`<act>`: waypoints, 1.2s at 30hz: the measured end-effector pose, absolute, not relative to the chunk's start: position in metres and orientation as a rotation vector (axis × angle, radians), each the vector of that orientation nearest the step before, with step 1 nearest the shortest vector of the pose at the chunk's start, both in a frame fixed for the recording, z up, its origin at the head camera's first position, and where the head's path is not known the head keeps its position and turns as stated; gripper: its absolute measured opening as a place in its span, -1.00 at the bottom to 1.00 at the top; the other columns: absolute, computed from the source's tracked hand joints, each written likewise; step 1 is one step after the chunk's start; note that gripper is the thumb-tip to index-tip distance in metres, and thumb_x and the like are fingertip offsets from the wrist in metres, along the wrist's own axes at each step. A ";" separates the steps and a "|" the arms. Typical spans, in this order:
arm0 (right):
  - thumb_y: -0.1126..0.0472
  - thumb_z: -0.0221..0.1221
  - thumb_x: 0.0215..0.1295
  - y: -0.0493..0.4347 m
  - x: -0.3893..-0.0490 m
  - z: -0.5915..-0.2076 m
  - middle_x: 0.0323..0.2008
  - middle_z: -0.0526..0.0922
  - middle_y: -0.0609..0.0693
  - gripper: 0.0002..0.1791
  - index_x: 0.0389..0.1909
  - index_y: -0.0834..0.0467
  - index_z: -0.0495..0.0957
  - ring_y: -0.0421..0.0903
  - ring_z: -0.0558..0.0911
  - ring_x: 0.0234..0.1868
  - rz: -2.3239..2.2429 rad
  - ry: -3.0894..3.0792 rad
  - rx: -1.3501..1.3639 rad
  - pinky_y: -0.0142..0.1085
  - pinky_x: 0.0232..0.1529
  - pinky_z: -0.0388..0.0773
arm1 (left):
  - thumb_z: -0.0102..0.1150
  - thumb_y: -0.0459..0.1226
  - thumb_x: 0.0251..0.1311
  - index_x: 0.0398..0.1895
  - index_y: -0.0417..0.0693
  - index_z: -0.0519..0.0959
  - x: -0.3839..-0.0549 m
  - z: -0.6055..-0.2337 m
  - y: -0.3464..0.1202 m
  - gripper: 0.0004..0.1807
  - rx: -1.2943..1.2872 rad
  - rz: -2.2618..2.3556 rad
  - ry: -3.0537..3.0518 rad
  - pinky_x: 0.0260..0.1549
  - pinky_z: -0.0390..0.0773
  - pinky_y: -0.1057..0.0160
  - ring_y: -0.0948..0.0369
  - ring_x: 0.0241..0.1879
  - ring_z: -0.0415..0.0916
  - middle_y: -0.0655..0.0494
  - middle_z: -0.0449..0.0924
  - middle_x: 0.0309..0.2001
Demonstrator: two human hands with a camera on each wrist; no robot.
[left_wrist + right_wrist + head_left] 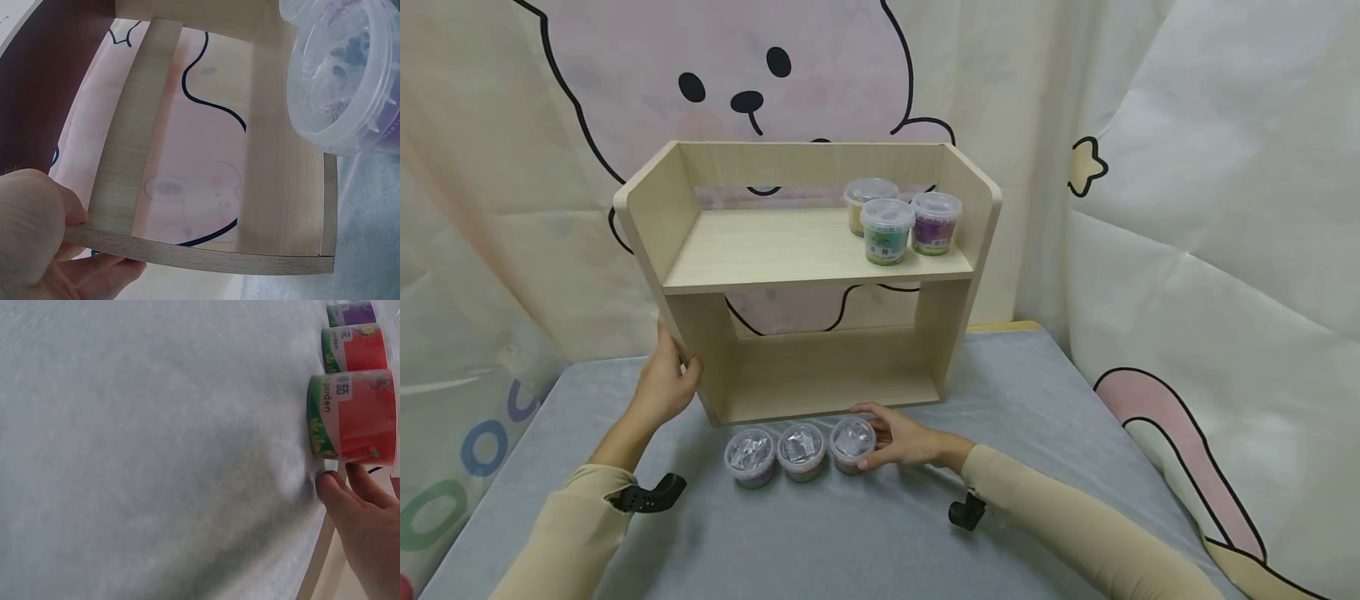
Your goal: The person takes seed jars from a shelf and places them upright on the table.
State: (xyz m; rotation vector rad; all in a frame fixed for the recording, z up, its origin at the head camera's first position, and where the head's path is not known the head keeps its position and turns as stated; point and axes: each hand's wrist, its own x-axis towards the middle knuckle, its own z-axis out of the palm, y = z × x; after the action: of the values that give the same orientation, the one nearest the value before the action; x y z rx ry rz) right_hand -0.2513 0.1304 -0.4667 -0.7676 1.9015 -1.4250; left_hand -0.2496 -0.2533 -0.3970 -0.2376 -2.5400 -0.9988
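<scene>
My left hand (666,379) grips the left side panel of a light wooden two-tier shelf (820,375). In the left wrist view that hand's fingers (100,275) wrap the panel's edge. Before the shelf, three lidded plastic cups stand in a row on the table: a left cup (750,457), a middle cup (801,451) and a right cup (852,444). My right hand (904,439) holds the right cup between thumb and fingers, at its right side. A red and green label on this cup (359,415) shows in the right wrist view.
On the shelf's upper tier, at the right, stand a yellowish cup (867,200), a green cup (887,233) and a purple cup (934,223). A grey-blue cloth covers the table (820,542). Printed curtains (1210,208) hang behind and beside it.
</scene>
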 end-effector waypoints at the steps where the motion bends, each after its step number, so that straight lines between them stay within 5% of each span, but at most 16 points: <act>1: 0.40 0.32 0.25 0.131 -0.251 -0.465 0.35 0.42 0.38 -0.05 0.54 0.30 -0.03 0.07 0.52 0.31 -1.418 1.912 -0.764 -0.21 0.31 0.49 | -0.06 -0.44 0.34 0.58 -0.04 -0.28 -0.250 -0.397 -0.253 -0.13 -0.239 -1.000 -2.538 -0.18 0.52 -0.30 -0.42 -0.02 0.55 -0.58 0.50 0.06; 10: 0.31 0.24 0.37 0.137 -0.248 -0.454 0.44 0.33 0.35 -0.21 0.52 0.29 0.09 0.28 0.32 0.49 -1.364 2.019 -0.735 0.11 0.48 0.26 | -0.05 -0.44 0.34 0.56 -0.07 -0.25 -0.250 -0.397 -0.253 -0.16 -0.229 -1.001 -2.548 -0.12 0.51 -0.36 -0.44 0.02 0.53 -0.59 0.47 0.12; 36: 0.19 0.13 0.48 0.158 -0.251 -0.372 0.43 0.36 0.25 -0.35 0.51 0.20 0.17 0.19 0.38 0.46 -1.451 2.177 -0.805 -0.01 0.38 0.44 | -0.04 -0.44 0.33 0.58 -0.01 -0.27 -0.248 -0.398 -0.254 -0.12 -0.230 -1.003 -2.551 -0.16 0.52 -0.35 -0.45 0.02 0.53 -0.59 0.46 0.13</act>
State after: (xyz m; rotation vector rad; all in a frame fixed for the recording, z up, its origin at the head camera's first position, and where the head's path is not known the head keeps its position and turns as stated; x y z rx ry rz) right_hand -0.2506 0.1579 -0.3724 -0.8047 2.1772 -1.4506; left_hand -0.2484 -0.2540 -0.3979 -0.2301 -2.5508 -1.0034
